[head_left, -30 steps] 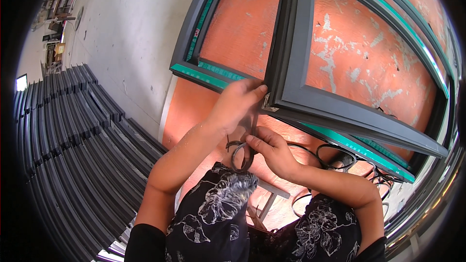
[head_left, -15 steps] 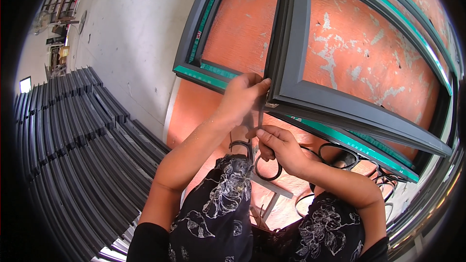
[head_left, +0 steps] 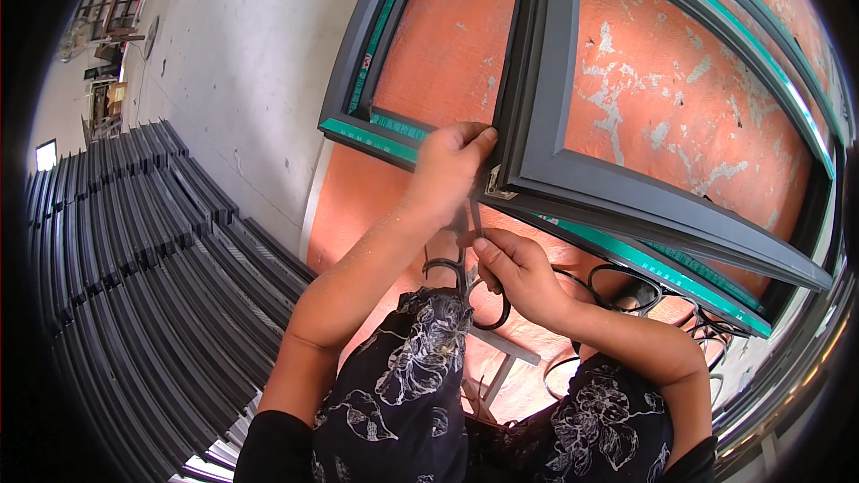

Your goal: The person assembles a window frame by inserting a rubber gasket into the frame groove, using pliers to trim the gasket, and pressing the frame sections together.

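Note:
A dark grey window sash (head_left: pixel 546 139) stands swung out from its outer frame (head_left: pixel 338 100), which carries green protective tape. My left hand (head_left: pixel 452 165) is closed at the sash's left edge, thumb and fingers pinched against it near the lower corner. Below that corner hangs a thin black rubber sealing strip (head_left: pixel 477 217). My right hand (head_left: pixel 519 273) grips this strip lower down with bent fingers, under the sash. At the corner a small metal piece (head_left: pixel 495 183) shows. The strip's upper part is hidden behind my left hand.
Loops of black strip (head_left: pixel 626 286) hang below the frame at right. A large stack of dark profiles (head_left: pixel 152 259) lies at left. Behind the frame stands an orange surface with peeling patches (head_left: pixel 447 45). A wooden stand (head_left: pixel 506 353) is between my knees.
My left hand has slid slightly up the sash edge. The sash has shifted a little to the right, and its metal corner piece shows more. My right hand has hardly moved.

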{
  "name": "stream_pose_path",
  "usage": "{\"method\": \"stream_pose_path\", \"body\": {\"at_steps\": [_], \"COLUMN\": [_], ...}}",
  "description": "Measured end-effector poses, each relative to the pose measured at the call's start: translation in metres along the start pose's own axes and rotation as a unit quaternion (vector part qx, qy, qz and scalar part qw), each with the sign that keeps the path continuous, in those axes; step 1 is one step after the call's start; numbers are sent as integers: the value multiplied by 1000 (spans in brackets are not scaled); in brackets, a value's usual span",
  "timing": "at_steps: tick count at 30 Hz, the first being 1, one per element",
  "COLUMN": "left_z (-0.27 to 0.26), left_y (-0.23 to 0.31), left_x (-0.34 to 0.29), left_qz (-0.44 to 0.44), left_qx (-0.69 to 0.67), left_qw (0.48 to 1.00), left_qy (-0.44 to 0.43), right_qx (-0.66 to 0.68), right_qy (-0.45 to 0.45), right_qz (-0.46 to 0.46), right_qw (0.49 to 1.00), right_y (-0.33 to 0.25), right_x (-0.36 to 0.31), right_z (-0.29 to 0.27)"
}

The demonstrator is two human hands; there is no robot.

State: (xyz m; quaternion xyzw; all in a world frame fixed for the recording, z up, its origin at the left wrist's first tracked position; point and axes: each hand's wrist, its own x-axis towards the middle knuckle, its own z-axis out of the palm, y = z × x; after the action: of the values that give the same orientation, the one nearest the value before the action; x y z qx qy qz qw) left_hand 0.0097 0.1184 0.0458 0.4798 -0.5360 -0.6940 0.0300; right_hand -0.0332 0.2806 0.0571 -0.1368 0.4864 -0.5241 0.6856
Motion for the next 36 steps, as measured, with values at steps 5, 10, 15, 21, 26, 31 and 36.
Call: {"method": "stream_pose_path", "body": {"at_steps": [5, 10, 15, 21, 26, 31, 36], "left_z": [4, 8, -1, -7, -12, -12, -18], "left_y": [-7, -4, 3, 6, 3, 2, -7], "left_x": [3, 2, -16, -16, -20, -28, -33], "left_qz": [57, 68, -10, -24, -66, -36, -9], "left_qx": [39, 89, 1, 28, -21, 23, 9], "left_qw": [996, 992, 1000, 999, 995, 996, 997], "left_qy": [53, 66, 3, -23, -68, -76, -81], "right_qx": [-14, -37, -23, -49, -59, -95, -261], "right_qy": [36, 50, 55, 53, 63, 74, 150], "right_qz": [-26, -36, -16, -42, -45, -70, -111], "right_qw": [999, 997, 998, 997, 995, 990, 947], "right_y": [6, 7, 5, 4, 3, -1, -38], "right_x": [2, 2, -2, -1, -4, -7, -22], "right_z": [3, -1, -3, -5, -11, -15, -21]}}
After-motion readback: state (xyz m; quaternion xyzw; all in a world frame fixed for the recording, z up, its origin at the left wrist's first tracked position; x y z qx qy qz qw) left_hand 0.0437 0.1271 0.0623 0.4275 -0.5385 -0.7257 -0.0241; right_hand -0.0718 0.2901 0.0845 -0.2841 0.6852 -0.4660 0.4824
